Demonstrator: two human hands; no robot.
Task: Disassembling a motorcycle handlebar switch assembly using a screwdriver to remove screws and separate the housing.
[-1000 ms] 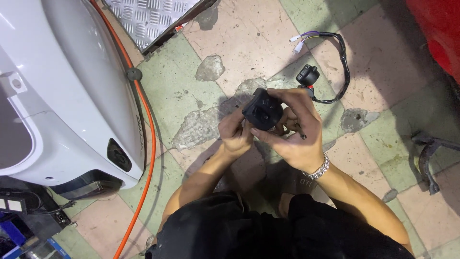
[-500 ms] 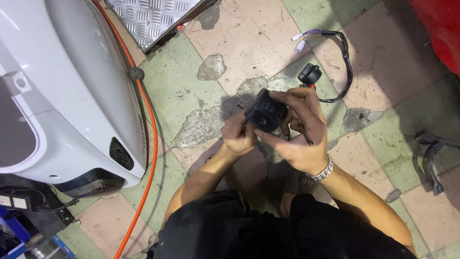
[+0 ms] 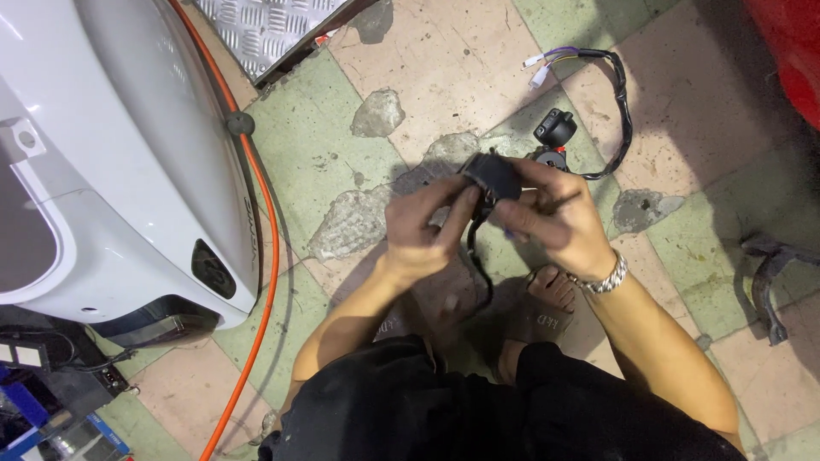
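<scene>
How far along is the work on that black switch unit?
Done: a second switch with wire loom lies loose on the tiled floor. In hand: both hands, left hand and right hand, grip the black switch unit, its cable dangling. Left: cannot tell.

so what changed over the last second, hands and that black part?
Little changed. Both hands, left hand and right hand, still hold the black switch housing, now tilted slightly, its cable hanging below. The wiring harness on the floor, orange hose and white body panel stayed put.
</scene>
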